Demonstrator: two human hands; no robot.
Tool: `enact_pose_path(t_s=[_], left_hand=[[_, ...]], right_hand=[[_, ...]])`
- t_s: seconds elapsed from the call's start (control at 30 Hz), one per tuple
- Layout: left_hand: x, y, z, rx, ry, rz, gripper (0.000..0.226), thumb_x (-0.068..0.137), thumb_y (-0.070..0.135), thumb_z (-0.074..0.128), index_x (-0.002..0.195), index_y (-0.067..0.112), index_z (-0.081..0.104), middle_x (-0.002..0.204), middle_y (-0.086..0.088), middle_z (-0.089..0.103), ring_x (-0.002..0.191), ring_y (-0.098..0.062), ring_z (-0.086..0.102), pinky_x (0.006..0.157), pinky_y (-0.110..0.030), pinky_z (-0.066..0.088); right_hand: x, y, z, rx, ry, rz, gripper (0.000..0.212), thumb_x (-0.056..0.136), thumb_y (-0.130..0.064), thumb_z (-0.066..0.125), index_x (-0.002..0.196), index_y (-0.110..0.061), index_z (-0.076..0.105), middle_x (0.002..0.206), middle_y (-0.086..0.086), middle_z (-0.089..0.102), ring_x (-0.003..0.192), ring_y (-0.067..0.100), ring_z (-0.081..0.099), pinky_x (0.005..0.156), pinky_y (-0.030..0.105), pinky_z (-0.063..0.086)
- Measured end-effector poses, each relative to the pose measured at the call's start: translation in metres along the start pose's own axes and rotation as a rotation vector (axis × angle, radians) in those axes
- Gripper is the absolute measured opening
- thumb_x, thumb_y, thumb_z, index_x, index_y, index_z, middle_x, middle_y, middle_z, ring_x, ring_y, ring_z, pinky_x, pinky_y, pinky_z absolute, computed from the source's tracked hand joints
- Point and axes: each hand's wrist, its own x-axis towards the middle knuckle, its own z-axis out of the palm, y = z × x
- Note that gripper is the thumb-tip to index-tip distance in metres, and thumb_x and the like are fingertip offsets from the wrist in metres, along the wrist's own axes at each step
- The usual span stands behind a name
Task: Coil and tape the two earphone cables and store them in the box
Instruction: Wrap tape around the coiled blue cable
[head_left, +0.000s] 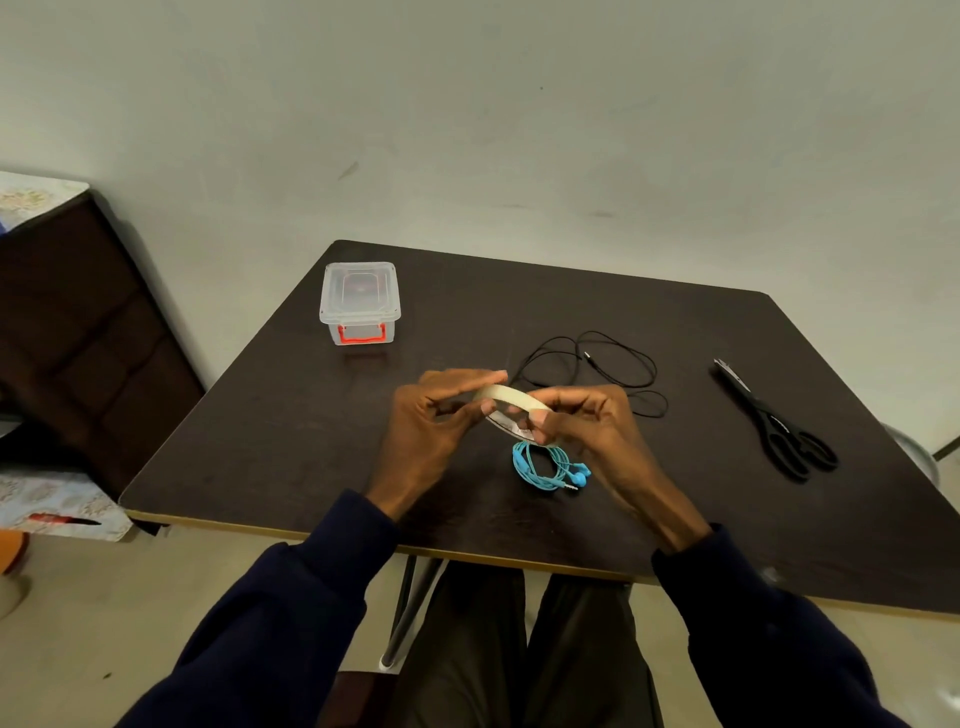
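A roll of pale tape (511, 397) is held above the middle of the dark table (291, 431). My left hand (436, 421) grips its left side with the index finger lying along the top. My right hand (587, 421) pinches its right side. Just below the roll, a blue earphone cable (545, 467) lies coiled on the table. A black earphone cable (613, 366) lies loose and uncoiled behind my right hand. A clear plastic box (359, 301) with its lid on and a red latch stands at the far left of the table.
Black scissors (774, 421) lie on the right side of the table, blades pointing away. A dark wooden cabinet (78, 338) stands left of the table against the wall. My knees are under the table's near edge (467, 564).
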Motion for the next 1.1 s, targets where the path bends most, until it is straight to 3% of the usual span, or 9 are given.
enact_pose_path(t_s=[0.1, 0.23, 0.37, 0.53, 0.67, 0.77, 0.87, 1.0, 1.1], left_hand=[[-0.001, 0.001, 0.002, 0.051, 0.017, 0.052, 0.023, 0.085, 0.021, 0.072, 0.108, 0.026, 0.073, 0.102, 0.01, 0.074, 0.099, -0.016, 0.064, 0.086, -0.037, 0.055], [0.001, 0.002, 0.002, 0.281, -0.019, 0.262, 0.022, 0.088, 0.029, 0.062, 0.107, 0.021, 0.072, 0.096, 0.012, 0.067, 0.088, -0.004, 0.056, 0.078, -0.017, 0.048], [0.004, 0.0, 0.002, 0.37, -0.014, 0.355, 0.023, 0.087, 0.025, 0.062, 0.101, 0.013, 0.075, 0.091, 0.0, 0.072, 0.084, -0.006, 0.054, 0.078, -0.012, 0.043], [0.003, -0.004, -0.002, 0.336, 0.029, 0.343, 0.019, 0.087, 0.024, 0.064, 0.106, 0.022, 0.07, 0.094, 0.003, 0.07, 0.087, -0.003, 0.055, 0.079, -0.011, 0.045], [-0.002, -0.004, 0.002, 0.368, 0.062, 0.335, 0.016, 0.086, 0.016, 0.069, 0.1, 0.012, 0.077, 0.093, 0.002, 0.072, 0.089, 0.0, 0.054, 0.08, -0.008, 0.044], [-0.002, -0.006, 0.004, 0.383, 0.073, 0.342, 0.018, 0.086, 0.018, 0.067, 0.1, 0.012, 0.076, 0.093, 0.001, 0.071, 0.09, 0.005, 0.05, 0.082, -0.004, 0.041], [0.0, -0.009, 0.007, 0.362, 0.069, 0.325, 0.02, 0.088, 0.02, 0.066, 0.103, 0.012, 0.076, 0.094, 0.003, 0.07, 0.09, 0.003, 0.051, 0.082, -0.005, 0.041], [0.003, -0.011, 0.004, 0.332, 0.073, 0.321, 0.023, 0.089, 0.024, 0.062, 0.109, 0.018, 0.07, 0.097, 0.002, 0.07, 0.091, 0.003, 0.052, 0.084, -0.006, 0.044], [0.002, -0.009, -0.002, 0.277, 0.065, 0.298, 0.024, 0.09, 0.027, 0.061, 0.111, 0.018, 0.068, 0.1, 0.006, 0.069, 0.092, 0.002, 0.056, 0.082, -0.011, 0.048]], right_hand=[[0.001, 0.002, 0.002, -0.057, 0.02, -0.013, 0.02, 0.083, -0.015, 0.063, 0.093, -0.01, 0.079, 0.073, 0.029, 0.064, 0.062, 0.018, 0.054, 0.066, 0.023, 0.049], [0.004, 0.004, 0.003, -0.185, 0.002, -0.034, 0.019, 0.094, -0.015, 0.064, 0.085, -0.012, 0.081, 0.053, 0.011, 0.057, 0.056, 0.022, 0.052, 0.07, 0.037, 0.048], [0.006, 0.001, 0.004, -0.189, -0.024, -0.035, 0.02, 0.084, -0.026, 0.064, 0.083, -0.015, 0.081, 0.056, 0.017, 0.061, 0.057, 0.024, 0.051, 0.066, 0.039, 0.045], [0.006, 0.001, 0.005, -0.11, -0.046, -0.011, 0.032, 0.071, -0.028, 0.059, 0.087, -0.012, 0.081, 0.061, 0.025, 0.06, 0.06, 0.019, 0.052, 0.069, 0.034, 0.048], [0.006, 0.005, 0.009, -0.088, 0.03, -0.02, 0.027, 0.069, -0.03, 0.063, 0.08, -0.014, 0.082, 0.063, 0.027, 0.064, 0.059, 0.025, 0.051, 0.062, 0.032, 0.044], [0.007, 0.007, 0.011, -0.078, 0.068, -0.03, 0.023, 0.07, -0.024, 0.062, 0.076, -0.015, 0.082, 0.054, 0.016, 0.061, 0.055, 0.023, 0.048, 0.056, 0.032, 0.041], [0.007, 0.011, 0.013, -0.067, 0.108, -0.021, 0.025, 0.074, -0.004, 0.058, 0.075, -0.014, 0.081, 0.049, 0.01, 0.056, 0.048, 0.016, 0.042, 0.054, 0.032, 0.035], [0.004, 0.012, 0.009, 0.073, 0.018, 0.032, 0.035, 0.074, 0.001, 0.053, 0.084, -0.014, 0.082, 0.061, 0.019, 0.058, 0.06, 0.025, 0.051, 0.068, 0.032, 0.047], [0.003, 0.008, 0.0, 0.218, -0.126, 0.078, 0.04, 0.075, -0.001, 0.043, 0.096, -0.001, 0.077, 0.064, 0.016, 0.06, 0.064, 0.018, 0.058, 0.076, 0.029, 0.051]])
